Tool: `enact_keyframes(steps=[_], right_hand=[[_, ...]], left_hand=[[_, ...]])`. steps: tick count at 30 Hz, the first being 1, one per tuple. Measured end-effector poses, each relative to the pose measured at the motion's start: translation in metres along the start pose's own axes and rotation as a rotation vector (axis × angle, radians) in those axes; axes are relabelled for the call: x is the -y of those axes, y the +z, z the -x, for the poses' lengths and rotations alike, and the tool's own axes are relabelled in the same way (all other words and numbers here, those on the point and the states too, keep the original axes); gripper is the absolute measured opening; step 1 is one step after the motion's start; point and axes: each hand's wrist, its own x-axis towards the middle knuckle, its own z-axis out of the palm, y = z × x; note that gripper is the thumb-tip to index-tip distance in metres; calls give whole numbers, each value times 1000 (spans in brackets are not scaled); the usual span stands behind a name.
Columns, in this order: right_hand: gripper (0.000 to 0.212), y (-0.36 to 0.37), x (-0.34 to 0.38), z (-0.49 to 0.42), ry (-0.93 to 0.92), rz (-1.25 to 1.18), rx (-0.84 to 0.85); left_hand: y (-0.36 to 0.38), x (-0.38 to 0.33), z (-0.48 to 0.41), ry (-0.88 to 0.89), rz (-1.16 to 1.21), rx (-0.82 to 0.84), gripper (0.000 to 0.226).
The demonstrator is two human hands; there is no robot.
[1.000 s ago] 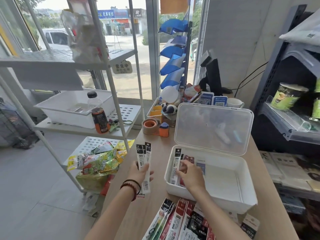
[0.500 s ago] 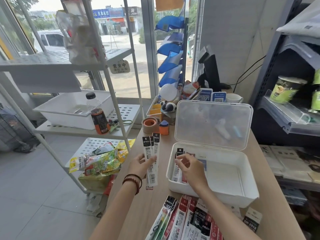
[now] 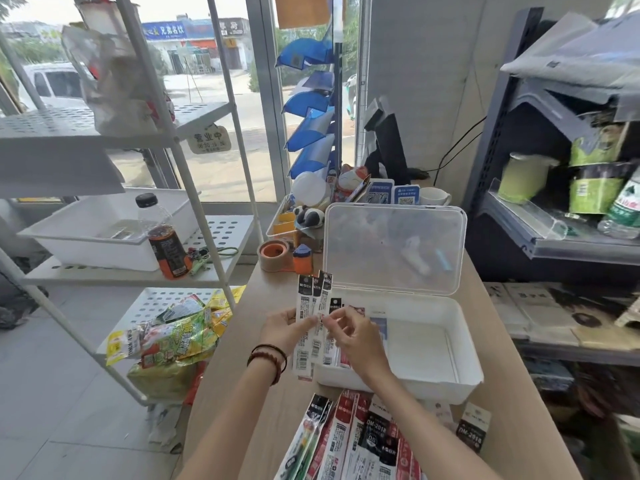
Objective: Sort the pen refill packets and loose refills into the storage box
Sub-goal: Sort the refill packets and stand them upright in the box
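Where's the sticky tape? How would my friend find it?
Find the white storage box with its clear lid standing open on the wooden table. Just left of the lid sits the tape roll. It is the only round ring there, brown with an orange middle, beside a small orange block with a blue top.

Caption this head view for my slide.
Left hand holds black-topped white refill packets; right hand pinches one, by open white plastic storage box.

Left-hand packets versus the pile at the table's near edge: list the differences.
The held packets stand upright, fanned in the left hand; the pile lies flat on the table. The held packets are few, black-topped white; the pile is larger, mixing red, black and green. Both are long, narrow refill packets.
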Motion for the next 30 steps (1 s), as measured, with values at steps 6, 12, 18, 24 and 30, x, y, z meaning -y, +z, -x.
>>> enact_keyframes(steps=[6, 12, 18, 24, 30], right_hand=[[21, -1, -3, -1, 105, -58, -101], [15, -10, -18, -11, 321, -173, -354], [13, -9, -23, -13, 358, -63, -231], [26, 0, -24, -13, 322, 257, -42], [30, 2, -20, -13, 335, 328, 66]], left_hand=[[3, 2, -4, -2, 3, -14, 13], [-15, 15, -3, -58, 83, -95, 10], [-20, 28, 4, -103, 82, -134, 13], [-20, 28, 10, -150, 116, -115, 12], [-26, 29, 8, -158, 129, -120, 10]])
